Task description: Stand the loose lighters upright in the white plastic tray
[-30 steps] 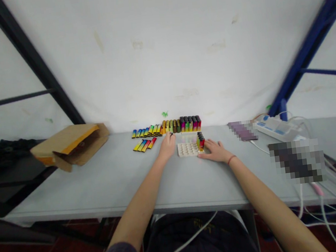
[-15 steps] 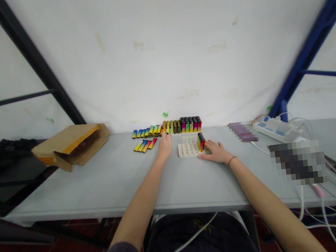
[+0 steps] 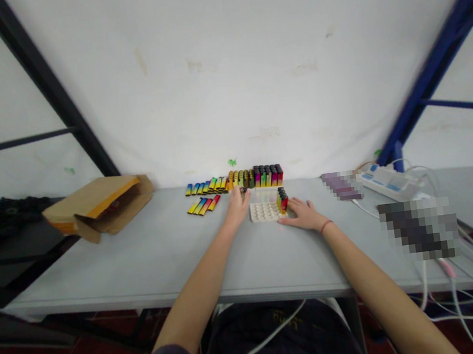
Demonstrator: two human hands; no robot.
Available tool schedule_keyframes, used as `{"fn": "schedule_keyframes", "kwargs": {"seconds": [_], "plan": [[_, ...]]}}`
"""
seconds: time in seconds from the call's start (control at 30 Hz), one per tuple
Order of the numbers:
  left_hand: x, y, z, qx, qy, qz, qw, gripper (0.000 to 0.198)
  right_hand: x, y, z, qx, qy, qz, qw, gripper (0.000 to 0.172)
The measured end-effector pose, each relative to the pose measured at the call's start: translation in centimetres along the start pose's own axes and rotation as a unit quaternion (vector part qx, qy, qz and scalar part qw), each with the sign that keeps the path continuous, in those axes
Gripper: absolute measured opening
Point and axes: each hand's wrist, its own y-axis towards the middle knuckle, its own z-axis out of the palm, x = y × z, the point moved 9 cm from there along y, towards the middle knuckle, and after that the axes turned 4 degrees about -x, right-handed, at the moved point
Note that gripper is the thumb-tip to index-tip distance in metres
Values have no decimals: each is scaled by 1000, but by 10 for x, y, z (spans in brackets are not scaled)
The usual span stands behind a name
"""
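Note:
My left hand (image 3: 235,207) is closed with a lighter (image 3: 243,190) between thumb and fingers; only its dark top shows. Just right of that hand lies a white tray (image 3: 262,214) with rows of round holes. A few lighters (image 3: 282,200) with dark tops and red-yellow bodies stand upright at the tray's right end. Against that end rests my right hand (image 3: 305,214), fingers spread, the thumb along the front corner. Behind the tray, upright lighters (image 3: 268,176) in pink and yellow form a block, beside a row of yellow lighters (image 3: 236,178).
Blue-yellow and green-yellow lighters (image 3: 198,188) lie at the back left, with several loose ones (image 3: 204,205) in front. An open cardboard box (image 3: 93,200) lies far left. To the right are a power strip (image 3: 387,181), two blurred-out items and white cables (image 3: 460,310).
My left hand has shifted slightly right, toward the tray, from beside the yellow lighters, and the dark lighter top now shows at its fingertips. My right hand has stayed at the tray.

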Motion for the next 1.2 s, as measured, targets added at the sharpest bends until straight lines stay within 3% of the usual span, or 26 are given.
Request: {"fn": "schedule_keyframes", "kwargs": {"seconds": [0.13,0.3,0.53,0.63,0.93,1.2], "plan": [[-24,-6,1,18,49,62,997,24,0,0,0,-2,-1,1,1000,72],[-49,-21,21,94,-74,114,986,38,0,0,0,-3,-2,1,1000,74],[-51,-42,59,151,-236,68,958,34,-1,0,1,-7,-11,-2,1000,75],[-50,-47,70,171,-251,59,951,34,0,0,0,-16,-7,-7,1000,72],[-54,-49,71,161,-191,111,962,26,-1,1,2,-6,-9,-2,1000,74],[-74,-55,61,102,-102,237,961,22,-4,2,4,-14,-12,3,1000,76]]}}
